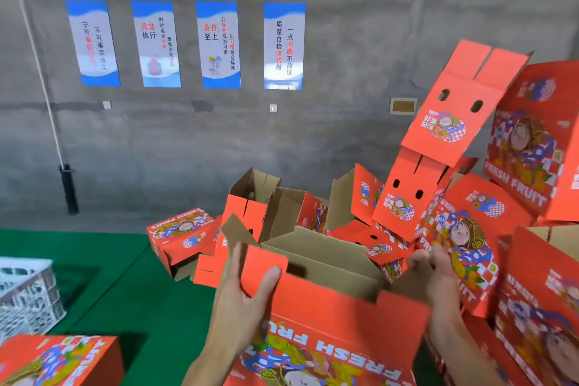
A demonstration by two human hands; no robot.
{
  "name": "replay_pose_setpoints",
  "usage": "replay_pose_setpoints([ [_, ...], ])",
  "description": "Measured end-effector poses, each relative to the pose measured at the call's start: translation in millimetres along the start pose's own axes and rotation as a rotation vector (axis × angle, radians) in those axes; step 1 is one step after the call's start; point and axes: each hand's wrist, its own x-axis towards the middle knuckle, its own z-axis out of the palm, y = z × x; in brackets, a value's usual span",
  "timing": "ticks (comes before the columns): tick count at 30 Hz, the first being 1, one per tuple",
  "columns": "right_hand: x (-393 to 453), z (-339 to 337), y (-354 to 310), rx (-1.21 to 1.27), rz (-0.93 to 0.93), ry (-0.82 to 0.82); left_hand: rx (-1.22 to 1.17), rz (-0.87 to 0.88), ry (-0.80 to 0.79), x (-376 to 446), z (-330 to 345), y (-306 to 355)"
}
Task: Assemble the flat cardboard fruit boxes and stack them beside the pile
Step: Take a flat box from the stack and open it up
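Left hand (pixel 241 298) grips the open box's (pixel 329 332) left flap (pixel 263 269) — right hand (pixel 435 273) pinches its right end, fingers curled.

Open box (pixel 329 316) nearest the viewer, left hand (pixel 241 298) on its left flap, right hand (pixel 438 276) at its right end. Heap of boxes (pixel 313 213) behind it and to its right, before the wall (pixel 188 141). Four posters (pixel 188 44) on the wall; crate (pixel 28 294) and another box (pixel 59 360) at left on the mat (pixel 109 260).
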Motion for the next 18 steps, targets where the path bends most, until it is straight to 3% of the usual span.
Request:
replay_pose_setpoints([
  [3, -5, -5, -4, 0.09, 0.019, -0.143, 0.093, -0.028, 0.073, 9, 5, 0],
  [8, -18, -15, -1, -0.195, 0.055, -0.403, 0.158, -0.026, 0.026, 17, 19, -14],
  [11, -28, -30, 9, -0.297, -0.08, -0.475, 0.19, 0.004, 0.045, 22, 20, -20],
  [13, -35, -30, 18, -0.367, -0.149, -0.512, 0.148, 0.114, 0.019, 21, 20, -16],
  [16, -43, -19, 44, -0.565, -0.305, -0.528, 0.129, 0.368, -0.187, 11, 21, -12],
  [18, -42, -18, 61, -0.539, -0.233, -0.528, 0.262, 0.445, -0.282, 5, 18, -13],
])
